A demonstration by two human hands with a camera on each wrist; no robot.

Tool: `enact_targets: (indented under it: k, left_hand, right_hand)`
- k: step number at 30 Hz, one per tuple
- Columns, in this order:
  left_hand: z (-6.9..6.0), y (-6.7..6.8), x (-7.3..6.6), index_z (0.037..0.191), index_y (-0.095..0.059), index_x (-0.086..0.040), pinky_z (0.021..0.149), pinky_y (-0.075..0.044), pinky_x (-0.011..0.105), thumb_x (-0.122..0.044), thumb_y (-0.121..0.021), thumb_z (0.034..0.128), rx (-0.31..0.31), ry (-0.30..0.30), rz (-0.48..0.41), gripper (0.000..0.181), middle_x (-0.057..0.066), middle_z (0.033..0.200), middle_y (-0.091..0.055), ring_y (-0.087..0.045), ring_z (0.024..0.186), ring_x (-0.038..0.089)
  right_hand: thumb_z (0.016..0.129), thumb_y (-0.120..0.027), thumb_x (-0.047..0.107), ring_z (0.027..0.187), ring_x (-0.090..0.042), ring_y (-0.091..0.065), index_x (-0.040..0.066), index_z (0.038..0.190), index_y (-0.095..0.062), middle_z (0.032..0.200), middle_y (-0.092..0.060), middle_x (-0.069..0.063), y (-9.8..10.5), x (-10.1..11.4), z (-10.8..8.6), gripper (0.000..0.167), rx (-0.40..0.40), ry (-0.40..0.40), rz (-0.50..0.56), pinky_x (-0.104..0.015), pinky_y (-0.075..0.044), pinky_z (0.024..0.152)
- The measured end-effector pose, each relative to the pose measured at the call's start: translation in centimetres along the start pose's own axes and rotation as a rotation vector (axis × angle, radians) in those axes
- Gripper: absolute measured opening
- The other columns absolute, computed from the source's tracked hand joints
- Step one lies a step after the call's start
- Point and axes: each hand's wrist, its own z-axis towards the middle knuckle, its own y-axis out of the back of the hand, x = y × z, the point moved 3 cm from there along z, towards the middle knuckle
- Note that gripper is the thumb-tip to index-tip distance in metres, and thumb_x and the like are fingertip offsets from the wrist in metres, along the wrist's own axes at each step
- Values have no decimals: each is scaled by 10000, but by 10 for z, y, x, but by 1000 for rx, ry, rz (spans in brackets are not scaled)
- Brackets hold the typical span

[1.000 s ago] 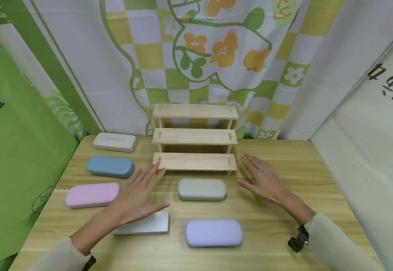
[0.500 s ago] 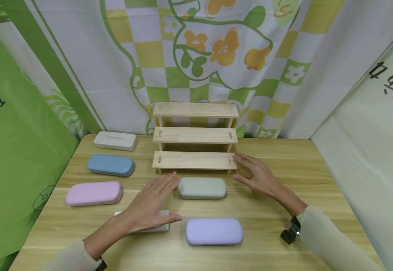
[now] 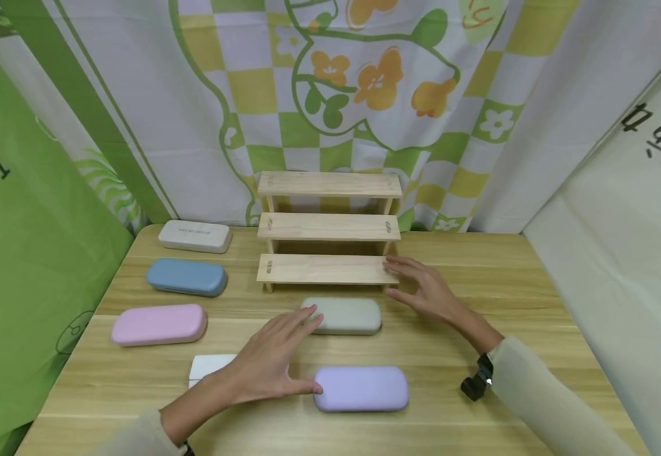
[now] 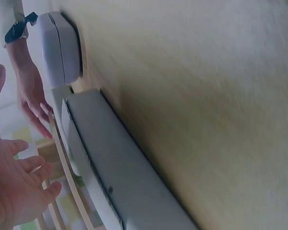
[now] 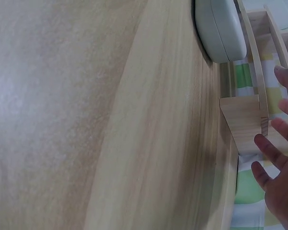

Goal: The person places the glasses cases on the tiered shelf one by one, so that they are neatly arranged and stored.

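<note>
My left hand (image 3: 266,362), fingers spread, hovers over a white flat case (image 3: 208,365), partly hiding it. Its fingertips overlap the left end of a grey-green glasses case (image 3: 346,316), and its thumb overlaps the edge of a lavender glasses case (image 3: 362,389); the left wrist view shows this hand (image 4: 15,187) raised with nothing held. At the right end of the bottom step of a three-tier wooden stand (image 3: 325,269) is my right hand (image 3: 432,294), fingers apart and holding nothing. Whether it touches the wood cannot be told.
Down the left side of the wooden table (image 3: 513,291) lie a pink glasses case (image 3: 159,325), a blue one (image 3: 187,277) and an off-white one (image 3: 195,236). A patterned curtain (image 3: 302,126) hangs right behind the stand. Cloth panels flank the table on both sides.
My left hand has moved right, from beside the pink case toward the grey-green and lavender cases. My right hand has shifted left to the stand's bottom step. The cases and stand stay put.
</note>
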Motion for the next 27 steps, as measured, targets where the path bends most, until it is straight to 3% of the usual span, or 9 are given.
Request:
enact_targets:
  k: [9,15,27]
  left_hand:
    - [0,-14,-11,1648,-357,-92,1204,-373,590,-783,-786,756,44,9,-65,1207,160,1685,-372,-411,1516,376]
    - [3,-20,-15,1633,-389,-87,1183,-412,564,-711,-883,694,41,15,-71,1231,147,1652,-423,-441,1496,367]
    - [6,-30,-20,1618,-426,-103,1119,-486,535,-658,-922,689,55,38,-103,1190,108,1632,-463,-480,1468,306]
  right_hand:
    - [916,-835,197,1400,-429,-536,44,1387,-686,1526,-582,-165,-5,-5,4,518,-8,-34,69,-645,-388,1163]
    - [904,-848,131,1400,-418,-540,31,1341,-716,1520,-593,-149,-8,-10,5,467,-14,-61,122,-623,-386,1174]
    - [874,-861,57,1352,-393,-588,10,1269,-751,1469,-636,-150,-8,-10,7,413,-65,-46,162,-569,-429,1148]
